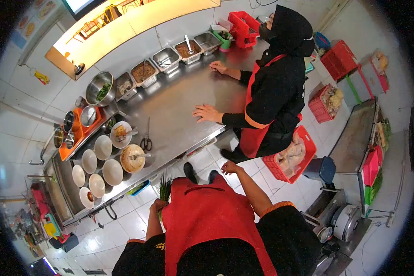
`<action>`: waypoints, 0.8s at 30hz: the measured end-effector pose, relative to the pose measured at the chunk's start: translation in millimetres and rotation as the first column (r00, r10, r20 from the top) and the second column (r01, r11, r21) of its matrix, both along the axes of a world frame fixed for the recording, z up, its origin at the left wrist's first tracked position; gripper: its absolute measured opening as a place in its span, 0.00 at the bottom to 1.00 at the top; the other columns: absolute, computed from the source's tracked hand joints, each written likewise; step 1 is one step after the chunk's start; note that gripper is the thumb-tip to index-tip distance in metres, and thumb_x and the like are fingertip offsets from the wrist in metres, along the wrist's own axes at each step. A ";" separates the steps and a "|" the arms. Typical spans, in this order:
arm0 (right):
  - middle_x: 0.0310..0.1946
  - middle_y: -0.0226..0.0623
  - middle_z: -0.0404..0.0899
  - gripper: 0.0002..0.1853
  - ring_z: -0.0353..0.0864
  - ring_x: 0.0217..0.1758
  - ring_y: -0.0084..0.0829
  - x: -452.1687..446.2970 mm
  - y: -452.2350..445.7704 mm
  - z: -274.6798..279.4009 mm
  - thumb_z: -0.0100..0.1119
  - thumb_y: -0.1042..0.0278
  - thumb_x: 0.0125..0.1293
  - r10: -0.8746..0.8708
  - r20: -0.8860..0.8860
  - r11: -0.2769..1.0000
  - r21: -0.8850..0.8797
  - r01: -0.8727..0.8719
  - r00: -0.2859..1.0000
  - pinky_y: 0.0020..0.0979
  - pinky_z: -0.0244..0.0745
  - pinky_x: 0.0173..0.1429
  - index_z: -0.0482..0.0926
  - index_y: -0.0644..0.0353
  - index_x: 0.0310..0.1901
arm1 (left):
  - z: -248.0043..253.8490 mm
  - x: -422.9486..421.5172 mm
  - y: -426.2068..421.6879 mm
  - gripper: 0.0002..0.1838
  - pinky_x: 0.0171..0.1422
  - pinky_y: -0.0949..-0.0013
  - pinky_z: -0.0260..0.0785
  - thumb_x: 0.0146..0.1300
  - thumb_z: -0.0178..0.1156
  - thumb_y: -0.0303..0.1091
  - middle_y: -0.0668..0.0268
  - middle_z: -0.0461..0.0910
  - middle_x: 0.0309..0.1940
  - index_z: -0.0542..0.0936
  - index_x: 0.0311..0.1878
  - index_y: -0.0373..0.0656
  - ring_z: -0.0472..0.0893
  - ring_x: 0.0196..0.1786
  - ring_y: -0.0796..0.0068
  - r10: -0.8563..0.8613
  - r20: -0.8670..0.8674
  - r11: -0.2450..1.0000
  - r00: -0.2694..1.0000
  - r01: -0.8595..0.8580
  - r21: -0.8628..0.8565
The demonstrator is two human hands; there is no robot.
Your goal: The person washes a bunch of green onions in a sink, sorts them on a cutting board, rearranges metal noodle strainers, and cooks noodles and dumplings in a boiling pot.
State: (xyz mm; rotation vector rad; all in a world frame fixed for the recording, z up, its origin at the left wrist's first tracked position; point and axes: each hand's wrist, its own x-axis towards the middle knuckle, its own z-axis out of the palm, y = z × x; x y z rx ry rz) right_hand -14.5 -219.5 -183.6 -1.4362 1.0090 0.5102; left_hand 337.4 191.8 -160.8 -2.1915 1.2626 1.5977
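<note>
White bowls (112, 172) and scissors (146, 144) lie on the steel counter (184, 108). The left hand (159, 205) grips long greens (165, 187) — just beside the red apron (207, 214). The right hand (231, 167) (fingers half open, loosely curled) hangs near a co-worker (278, 92).

Red apron (207, 216) over black shirt (211, 260), orange-trimmed sleeves (283, 227).

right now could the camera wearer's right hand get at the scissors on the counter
Probably yes, with a lean forward: the right hand looks empty, the scissors lie uncovered on the counter, and the co-worker's nearer hand sits off to one side.
</note>
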 end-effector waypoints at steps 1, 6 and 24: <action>0.37 0.37 0.87 0.18 0.88 0.33 0.31 -2.1 1.5 5.9 0.57 0.56 0.66 0.004 -0.003 1.000 0.026 -0.004 1.000 0.34 0.84 0.32 0.83 0.61 0.48 | -6.8 6.2 -8.3 0.25 0.35 0.62 0.74 0.48 0.69 0.55 0.62 0.85 0.32 0.84 0.34 0.40 0.83 0.32 0.66 0.108 -0.014 0.994 0.994 -0.108 0.035; 0.35 0.36 0.87 0.16 0.86 0.29 0.26 -31.8 12.0 20.3 0.56 0.58 0.65 -0.042 -0.130 0.997 -0.071 0.033 0.991 0.30 0.80 0.29 0.83 0.61 0.46 | -14.3 24.7 -24.3 0.24 0.36 0.61 0.75 0.46 0.69 0.50 0.58 0.85 0.32 0.83 0.35 0.36 0.83 0.32 0.67 0.491 -0.080 0.863 0.867 -0.472 0.182; 0.38 0.36 0.87 0.16 0.87 0.35 0.29 -40.3 64.1 43.5 0.54 0.58 0.66 -0.260 -0.292 0.965 -0.033 0.262 0.921 0.33 0.83 0.36 0.81 0.59 0.48 | -64.4 63.3 -16.2 0.24 0.32 0.65 0.67 0.58 0.63 0.55 0.61 0.82 0.27 0.82 0.31 0.40 0.75 0.27 0.70 0.527 -0.370 0.804 0.765 -0.590 -0.075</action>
